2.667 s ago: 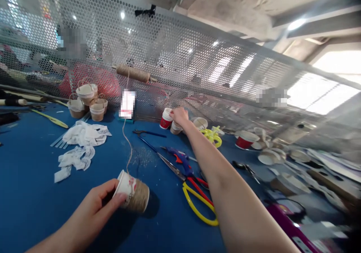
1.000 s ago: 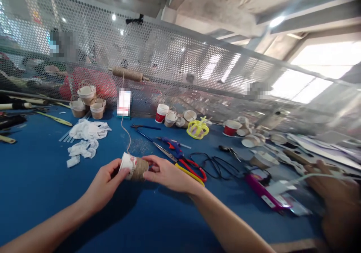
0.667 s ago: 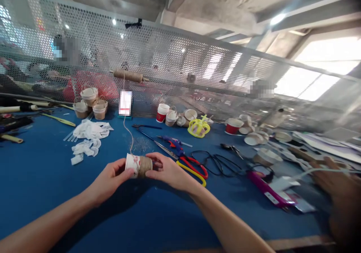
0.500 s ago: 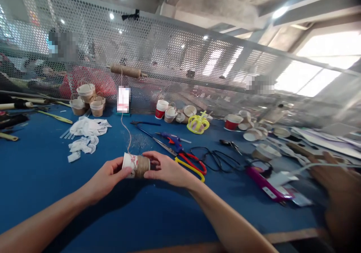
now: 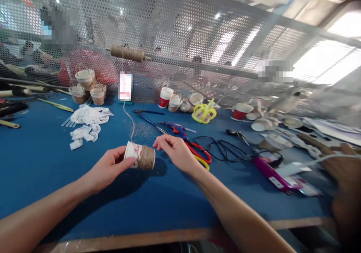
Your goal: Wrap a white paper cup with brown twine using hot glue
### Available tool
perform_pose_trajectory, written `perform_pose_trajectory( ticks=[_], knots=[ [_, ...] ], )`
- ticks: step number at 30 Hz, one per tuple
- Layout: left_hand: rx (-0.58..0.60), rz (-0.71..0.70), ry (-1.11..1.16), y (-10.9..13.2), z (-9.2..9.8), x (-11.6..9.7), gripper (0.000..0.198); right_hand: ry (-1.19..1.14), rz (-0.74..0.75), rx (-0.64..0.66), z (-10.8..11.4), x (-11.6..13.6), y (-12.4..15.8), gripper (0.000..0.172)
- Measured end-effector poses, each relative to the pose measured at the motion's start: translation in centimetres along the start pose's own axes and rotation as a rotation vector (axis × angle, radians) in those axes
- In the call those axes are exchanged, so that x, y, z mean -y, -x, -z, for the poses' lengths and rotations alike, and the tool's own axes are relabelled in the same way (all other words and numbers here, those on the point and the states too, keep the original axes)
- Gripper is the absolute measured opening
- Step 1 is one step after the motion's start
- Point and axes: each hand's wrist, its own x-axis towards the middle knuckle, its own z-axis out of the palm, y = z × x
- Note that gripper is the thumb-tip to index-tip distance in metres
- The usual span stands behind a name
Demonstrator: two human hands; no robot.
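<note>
A paper cup (image 5: 133, 154) with a red floral print lies on its side above the blue table, brown twine (image 5: 147, 157) wound around its base half. My left hand (image 5: 117, 163) grips the printed rim end, thumb in front. Just off the base end is my right hand (image 5: 173, 149), its fingers loosely bent and holding nothing that I can see. A strand of twine (image 5: 131, 121) runs from the cup up toward the twine roll (image 5: 126, 53) on a rod at the mesh panel.
A glue gun (image 5: 175, 127), scissors (image 5: 201, 153) and pliers (image 5: 148, 112) lie beyond my right hand. Twine-wrapped cups (image 5: 97, 95) and white scraps (image 5: 90, 114) are at left. A yellow crown-shaped piece (image 5: 203, 113), a black cable (image 5: 220, 147) and a purple power strip (image 5: 275, 174) are at right. Another person's hand (image 5: 340, 159) is at far right.
My right hand has come off the cup's base end and moved slightly right and up. The cup, still in my left hand, has tilted with its base end lower. The camera view has shifted downward.
</note>
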Motion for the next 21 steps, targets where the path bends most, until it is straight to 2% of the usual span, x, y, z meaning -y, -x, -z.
perform_pose_trajectory(
  ticks=[4, 7, 9, 12, 15, 21],
  knots=[
    [0.084, -0.054, -0.118, 0.1, -0.2, -0.1, 0.033, 0.003, 0.030, 0.138, -0.4, 0.8, -0.1, 0.027],
    [0.174, -0.134, -0.319, 0.6, -0.5, -0.4, 0.027, -0.001, 0.052, 0.308, -0.9, 1.5, 0.0, 0.032],
    [0.205, -0.178, -0.446, 1.0, -0.7, -0.5, 0.026, -0.043, 0.028, 0.342, -1.4, 1.7, 0.1, 0.033],
    [0.216, -0.203, -0.546, 1.3, -0.9, -0.6, 0.027, -0.153, -0.034, 0.248, -2.0, 1.8, 0.5, 0.030],
    [0.201, -0.176, -0.537, 1.3, -0.8, -0.6, 0.028, -0.245, -0.051, 0.164, -2.2, 1.8, 0.8, 0.015],
    [0.143, -0.061, -0.214, 0.9, -0.7, -0.8, 0.026, -0.276, -0.016, 0.048, -1.6, 1.7, 0.9, 0.016]
  ],
)
